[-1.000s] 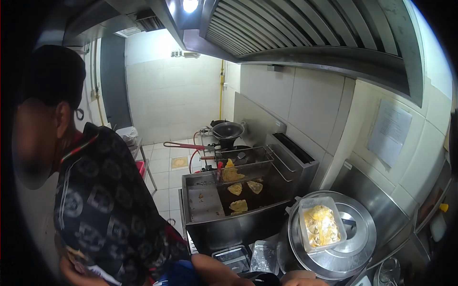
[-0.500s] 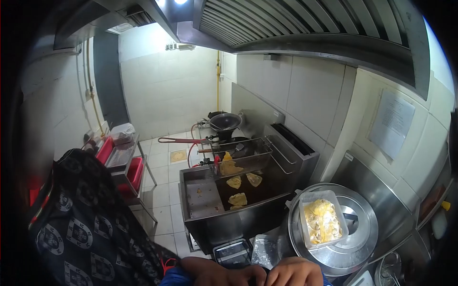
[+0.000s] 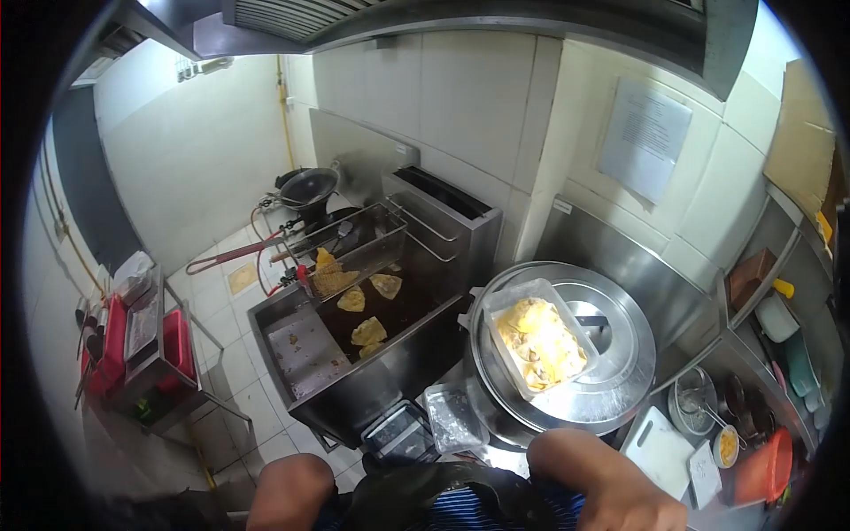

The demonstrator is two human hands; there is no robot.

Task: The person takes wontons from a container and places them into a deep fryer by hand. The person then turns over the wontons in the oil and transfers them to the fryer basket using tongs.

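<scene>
My right hand (image 3: 633, 511) is low in the view, cut off by the bottom edge, with its fingers mostly hidden. It is nearest to a white cutting board (image 3: 660, 451). Of my left side only a bent arm (image 3: 290, 489) shows; that hand is out of sight. Between my arms is a dark apron (image 3: 434, 491) over a blue striped top. Ahead, a clear plastic tub (image 3: 518, 380) of yellow, battered-looking pieces rests on the lid of a big metal pot (image 3: 624, 376). Several flat golden pieces (image 3: 368, 333) float in the fryer oil.
A steel fryer (image 3: 354, 376) holds a wire basket (image 3: 354, 234) at its far end. Behind it sits a wok (image 3: 310, 188). At left is a cart with red bins (image 3: 111, 345). At right are a strainer (image 3: 692, 398), an orange container (image 3: 766, 469) and shelves.
The view has swung right, and the person in black patterned clothing has left it. My hands, earlier close together at bottom centre, have parted; the left has dropped out of view.
</scene>
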